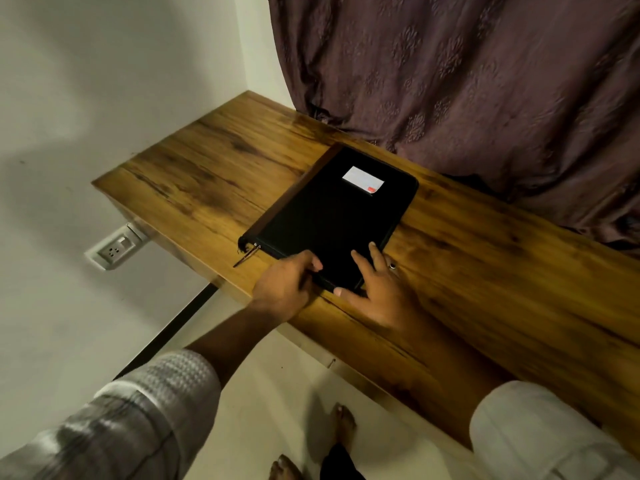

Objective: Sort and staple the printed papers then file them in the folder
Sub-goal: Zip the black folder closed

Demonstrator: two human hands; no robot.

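Both hands (287,284) (375,289) on black folder (332,209)

Wooden table (485,271) against curtain, 1 closed black zip folder (329,216) flat on it

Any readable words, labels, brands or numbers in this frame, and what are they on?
No text can be read here.
The white label on the black folder: its print and red mark are too blurred to read.
The wall socket: no legible marking.
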